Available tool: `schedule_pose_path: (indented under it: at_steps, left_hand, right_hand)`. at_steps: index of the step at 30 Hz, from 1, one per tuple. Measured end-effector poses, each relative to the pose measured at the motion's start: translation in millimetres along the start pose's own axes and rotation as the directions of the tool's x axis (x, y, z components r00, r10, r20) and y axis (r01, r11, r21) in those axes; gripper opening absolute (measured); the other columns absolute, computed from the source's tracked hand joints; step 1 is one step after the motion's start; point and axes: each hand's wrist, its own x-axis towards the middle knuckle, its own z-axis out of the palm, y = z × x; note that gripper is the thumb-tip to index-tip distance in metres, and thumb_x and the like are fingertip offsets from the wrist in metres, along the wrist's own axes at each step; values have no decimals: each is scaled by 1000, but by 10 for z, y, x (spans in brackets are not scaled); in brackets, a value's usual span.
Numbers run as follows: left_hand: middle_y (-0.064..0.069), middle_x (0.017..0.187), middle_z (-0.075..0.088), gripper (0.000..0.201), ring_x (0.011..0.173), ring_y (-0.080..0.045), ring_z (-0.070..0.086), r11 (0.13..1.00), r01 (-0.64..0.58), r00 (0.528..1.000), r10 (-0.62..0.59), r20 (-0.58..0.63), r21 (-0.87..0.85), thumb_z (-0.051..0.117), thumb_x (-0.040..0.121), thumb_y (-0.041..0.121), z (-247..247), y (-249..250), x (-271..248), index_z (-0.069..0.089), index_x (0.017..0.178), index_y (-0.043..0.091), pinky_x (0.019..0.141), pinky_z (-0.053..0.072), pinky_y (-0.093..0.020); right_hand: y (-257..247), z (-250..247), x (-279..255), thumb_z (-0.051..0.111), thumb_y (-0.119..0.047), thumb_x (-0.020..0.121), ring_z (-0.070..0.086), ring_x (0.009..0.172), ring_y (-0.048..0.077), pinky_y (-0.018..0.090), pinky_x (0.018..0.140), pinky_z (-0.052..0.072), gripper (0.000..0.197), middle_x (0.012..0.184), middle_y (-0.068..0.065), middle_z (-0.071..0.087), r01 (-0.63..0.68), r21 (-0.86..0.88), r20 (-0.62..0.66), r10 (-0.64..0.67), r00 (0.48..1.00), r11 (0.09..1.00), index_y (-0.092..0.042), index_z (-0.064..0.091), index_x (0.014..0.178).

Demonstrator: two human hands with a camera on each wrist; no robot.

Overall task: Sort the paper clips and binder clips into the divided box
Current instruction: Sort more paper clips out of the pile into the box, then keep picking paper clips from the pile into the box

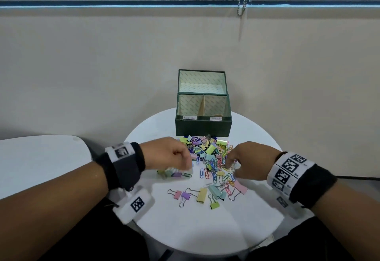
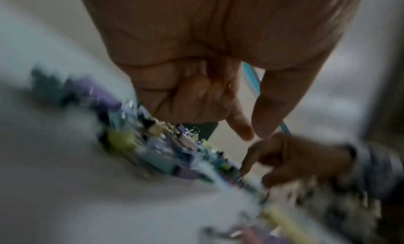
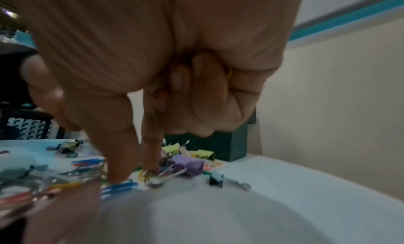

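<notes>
A pile of coloured paper clips and binder clips [image 1: 207, 153] lies on the round white table [image 1: 195, 230], in front of the green divided box [image 1: 203, 128]. The box stands with its lid up and two labelled compartments. My left hand [image 1: 185, 168] hovers over the pile's left edge with its outer fingers curled; the blurred left wrist view shows thumb and forefinger [image 2: 254, 135] pointing down at the clips. My right hand [image 1: 230, 168] reaches into the pile's right side. Its thumb and forefinger [image 3: 133, 173] touch paper clips, and a yellow bit shows inside its curled outer fingers [image 3: 229, 74].
Several binder clips [image 1: 201, 195] lie loose nearer to me, and a few more [image 1: 170, 173] sit under my left hand. A second white table [image 1: 41, 158] stands at the left. The box backs onto a beige wall [image 1: 123, 65].
</notes>
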Motion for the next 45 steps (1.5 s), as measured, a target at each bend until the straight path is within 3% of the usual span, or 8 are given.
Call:
schedule_pose_path:
  at_steps: [2, 4, 7, 14, 22, 33, 38, 45]
  left_hand:
    - [25, 79, 63, 9, 73, 5, 55, 816, -57, 998, 51, 26, 575, 64, 92, 29, 101, 126, -11, 73, 91, 29, 73, 44, -21]
    - [18, 90, 65, 15, 80, -3, 55, 638, -61, 997, 81, 12, 768, 57, 95, 36, 187, 180, 12, 71, 94, 31, 75, 44, -25]
    - [6, 75, 58, 25, 71, -15, 53, 507, -100, 993, 99, 57, 856, 53, 95, 32, 281, 152, 73, 58, 74, 21, 64, 44, -27]
    - [3, 84, 63, 16, 76, -21, 60, 401, -145, 988, 106, 111, 905, 48, 96, 20, 335, 128, 141, 63, 92, 22, 67, 54, -34]
    - [7, 97, 66, 20, 87, -17, 59, 535, -107, 994, 63, 87, 838, 51, 97, 40, 197, 185, 186, 65, 98, 25, 73, 45, -28]
    - [3, 78, 57, 13, 71, -21, 53, 334, -160, 987, 67, 146, 929, 48, 93, 21, 265, 226, 228, 49, 80, 22, 64, 44, -29]
    - [6, 77, 60, 5, 71, -15, 55, 504, -99, 993, -2, 116, 858, 51, 85, 28, 153, 270, 298, 52, 81, 25, 64, 47, -28]
    - [6, 83, 58, 14, 69, -6, 49, 798, -50, 974, 171, -146, 601, 50, 101, 30, -506, 652, 771, 56, 92, 22, 63, 40, -19]
  right_hand:
    - [-9, 22, 16, 73, -27, 80, 52, 94, 9, 26, 84, 45, 35, 93, -22, 54, -10, -29, 21, 11, 1000, 1000, -40, 70, 112]
    - [-27, 37, 26, 74, -27, 81, 51, 89, 9, 24, 77, 41, 30, 84, -21, 48, 19, -38, -6, -19, 1000, 999, -38, 70, 109]
    - [-35, 63, 17, 72, -21, 81, 51, 85, 10, 22, 69, 37, 26, 74, -22, 45, 57, -36, -50, -58, 997, 998, -35, 70, 103]
    - [26, 78, 3, 74, -33, 83, 54, 76, 6, 29, 75, 52, 12, 76, -16, 54, 58, 40, -13, -57, 998, 998, -34, 70, 94]
    - [75, 106, 37, 76, -38, 83, 44, 66, -2, 24, 63, 38, 23, 73, -14, 49, 97, 49, -1, -97, 995, 994, -35, 68, 105]
    - [107, 164, 32, 59, -20, 79, 47, 61, 7, 26, 62, 47, 9, 65, -12, 52, 132, 25, 48, -133, 990, 991, -24, 57, 71]
    - [145, 257, 76, 56, -22, 70, 41, 60, 15, 27, 60, 44, 16, 62, -7, 47, 136, 21, 20, -136, 990, 991, -22, 41, 63]
    - [255, -314, 204, 63, -24, 86, 41, 60, 9, 22, 60, 37, 26, 66, -9, 47, 94, 173, -78, -82, 994, 980, -27, 45, 67]
